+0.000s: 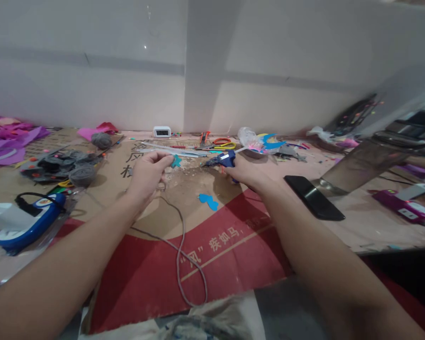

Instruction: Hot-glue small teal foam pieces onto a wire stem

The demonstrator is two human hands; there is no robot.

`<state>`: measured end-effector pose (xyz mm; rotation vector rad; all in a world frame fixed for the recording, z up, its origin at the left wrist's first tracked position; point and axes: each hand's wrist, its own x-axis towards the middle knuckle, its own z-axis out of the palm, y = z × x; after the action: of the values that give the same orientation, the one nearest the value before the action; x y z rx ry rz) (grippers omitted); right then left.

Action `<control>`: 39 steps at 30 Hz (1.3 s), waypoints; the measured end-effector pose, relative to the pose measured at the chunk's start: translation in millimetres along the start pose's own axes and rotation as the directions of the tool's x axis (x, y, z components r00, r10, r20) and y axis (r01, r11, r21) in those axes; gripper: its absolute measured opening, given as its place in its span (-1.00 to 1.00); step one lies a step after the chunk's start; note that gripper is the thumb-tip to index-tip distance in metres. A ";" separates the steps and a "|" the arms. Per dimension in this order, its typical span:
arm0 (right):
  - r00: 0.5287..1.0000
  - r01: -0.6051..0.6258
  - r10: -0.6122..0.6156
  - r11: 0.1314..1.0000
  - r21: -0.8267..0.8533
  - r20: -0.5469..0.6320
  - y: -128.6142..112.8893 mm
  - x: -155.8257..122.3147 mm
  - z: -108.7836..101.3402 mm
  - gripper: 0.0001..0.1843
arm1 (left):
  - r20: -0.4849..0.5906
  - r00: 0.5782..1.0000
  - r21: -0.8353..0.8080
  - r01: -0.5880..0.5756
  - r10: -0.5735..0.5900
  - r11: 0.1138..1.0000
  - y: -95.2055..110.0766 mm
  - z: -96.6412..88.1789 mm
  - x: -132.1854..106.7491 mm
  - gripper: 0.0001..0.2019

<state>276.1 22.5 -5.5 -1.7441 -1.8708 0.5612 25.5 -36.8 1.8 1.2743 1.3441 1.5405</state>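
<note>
Pinches a teal piece (176, 161) between thumb and forefinger of the left hand (147, 172), with the two tips closed on it, parted only by its thickness. Curls the other left fingers in toward the palm. Holds the piece over the cardboard (134, 278), about midway along the bench (361, 233), nearer its far edge than its near one. Wraps the right hand (246, 171) round the handle of a glue gun (227, 159), with fingers closed about it and the nozzle toward the teal piece but apart from it. Cannot tell the trigger's position. Has a blue piece (208, 202) lying on the cardboard, nearer the near edge than both hands and touched by neither. Has a cord (178, 262) looped across the cardboard's red part down to its near edge. Has scissors (225, 145) and a clock (162, 131) beyond the hands, toward the bench's far edge. Has a phone (313, 197) lying flat to the right of the right forearm, just beside a bottle (361, 165). Has yarn (82, 174) left of the left hand.
</note>
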 end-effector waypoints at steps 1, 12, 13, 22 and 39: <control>0.998 -0.005 -0.004 0.992 -0.128 -0.062 3.1 2.2 -1.9 -0.83 | 0.008 1.000 0.001 -0.020 0.020 1.000 -2.0 0.2 1.2 -0.87; 0.947 0.194 -0.320 0.489 0.850 -0.032 -81.2 -41.7 66.3 -0.64 | -0.048 0.813 0.578 -0.452 0.581 0.680 12.6 1.2 -9.5 -0.99; 0.944 0.122 -0.329 0.411 0.903 0.022 -87.0 -44.9 71.1 -0.60 | -0.027 0.807 0.578 -0.469 0.591 0.668 13.4 0.9 -10.0 -0.98; 0.932 0.335 -0.338 0.665 0.668 -0.131 -83.4 -41.2 61.7 -0.82 | -0.009 0.945 0.393 -0.298 0.328 0.870 5.6 0.3 -4.6 -0.90; 0.756 0.639 -0.592 0.760 0.119 -0.280 -72.4 -35.0 55.7 -0.72 | 0.106 0.994 -0.093 -0.015 0.025 0.996 4.8 14.3 -8.8 -0.89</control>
<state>186.2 -16.0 -7.4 -0.9071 -1.9847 0.2625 41.9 -42.2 4.2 1.2976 1.1827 1.5077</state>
